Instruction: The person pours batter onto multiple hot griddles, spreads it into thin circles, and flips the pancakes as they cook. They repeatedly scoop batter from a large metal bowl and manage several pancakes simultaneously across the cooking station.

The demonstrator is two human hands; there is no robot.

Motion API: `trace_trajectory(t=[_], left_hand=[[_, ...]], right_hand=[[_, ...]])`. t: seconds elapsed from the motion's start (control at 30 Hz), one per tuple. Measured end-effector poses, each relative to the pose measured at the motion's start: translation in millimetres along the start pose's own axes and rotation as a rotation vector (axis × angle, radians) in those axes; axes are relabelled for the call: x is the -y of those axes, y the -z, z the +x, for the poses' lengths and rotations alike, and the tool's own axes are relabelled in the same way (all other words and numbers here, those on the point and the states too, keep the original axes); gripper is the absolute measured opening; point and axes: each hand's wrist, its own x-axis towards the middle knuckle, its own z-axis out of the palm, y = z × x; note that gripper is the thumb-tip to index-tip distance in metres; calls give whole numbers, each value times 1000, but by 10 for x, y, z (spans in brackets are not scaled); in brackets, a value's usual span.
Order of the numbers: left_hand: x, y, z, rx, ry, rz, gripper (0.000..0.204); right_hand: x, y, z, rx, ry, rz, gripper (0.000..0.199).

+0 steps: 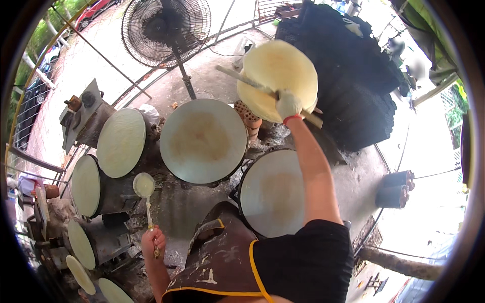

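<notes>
My left hand (153, 241) grips the handle of a ladle (144, 186), whose round bowl is coated with pale batter. At the far right, my gloved right hand (289, 104) is closed over a long flat wooden stick (245, 79). The stick crosses a large round pale-yellow crepe (279, 63); what lies under the crepe is hidden. Below that arm sits a round griddle (270, 199), bare with a brownish middle and partly covered by my forearm. Another bare griddle (203, 141) stands between my two hands, farther off.
Along the left, several round griddles (121, 143) hold pale sheets of batter. A standing fan (165, 30) is at the back, and a big black heap (348, 76) rises at the far right. Perforated clay-coloured cylinders (247, 116) stand beside the middle griddle. Dark cylinders (394, 189) sit at right.
</notes>
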Motion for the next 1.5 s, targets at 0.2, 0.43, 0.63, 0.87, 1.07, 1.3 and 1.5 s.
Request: trace_trajectory(t=[0.2,0.43,0.63,0.87,1.07,1.3,1.5], left_hand=[[15,39,-178,-116,-78,-4,9],[110,534,-502,-54,-192,-186,4],[296,1249,-1426,-83,-433,-465,16],[1445,3130,-2885,-571,-707,-646,15],[2999,4925,-3908,-928,-452,-695,12],[4241,6232,-3987,-1603,-257,283,18],[4039,6471,-3988,-899,-366,-617,21]], right_hand=[[-100,-563,-429,279,-116,40,20],[827,-371,-536,317,1,219,31],[2950,-13,-1852,981,155,645,57],[4788,430,-4918,1710,363,1104,35],[5973,1483,-7562,1888,1278,335,39],[6967,1552,-9783,1375,2157,-162,50],[6999,2051,-9867,1841,1680,-439,47]])
